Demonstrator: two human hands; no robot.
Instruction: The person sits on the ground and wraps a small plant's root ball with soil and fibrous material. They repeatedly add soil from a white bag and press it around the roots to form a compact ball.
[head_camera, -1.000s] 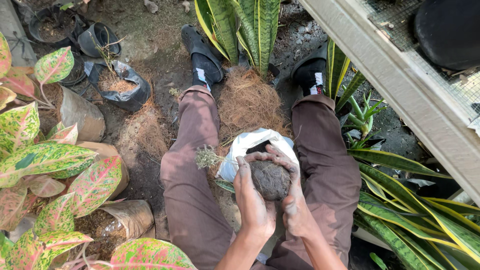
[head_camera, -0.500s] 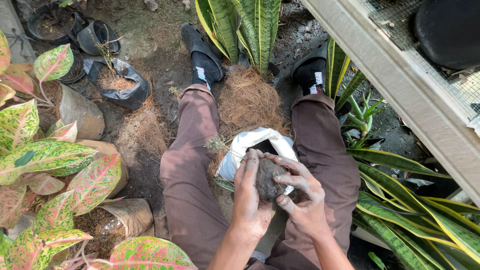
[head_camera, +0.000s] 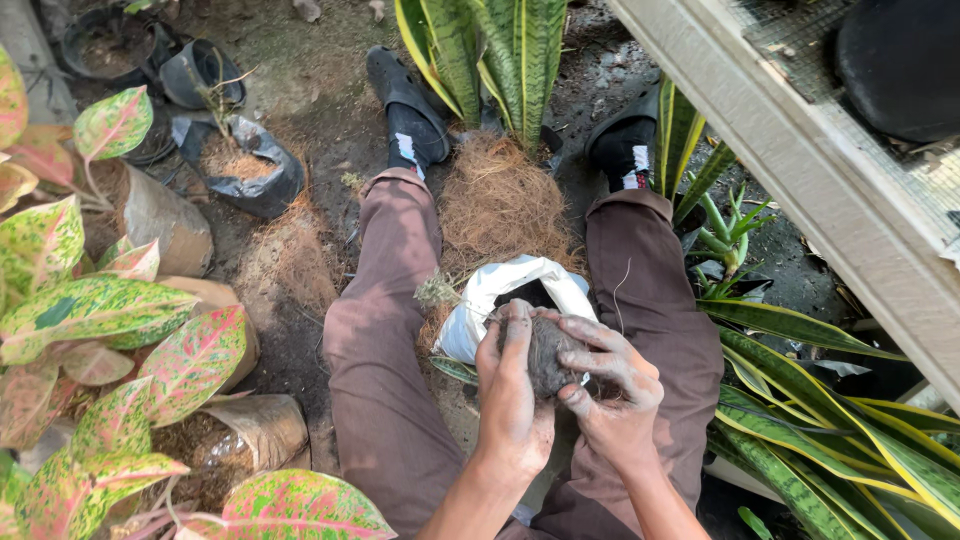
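Pink-speckled foliage plants (head_camera: 100, 340), snake plants (head_camera: 500, 50)

A garden nursery: bare soil ground (head_camera: 300, 90), bagged pink-green plants (head_camera: 120, 330) at nine o'clock, snake plants (head_camera: 500, 50) at twelve, coconut fibre (head_camera: 500, 200) at centre.

Both soiled hands (head_camera: 560, 395) cupped together, fingers curled.
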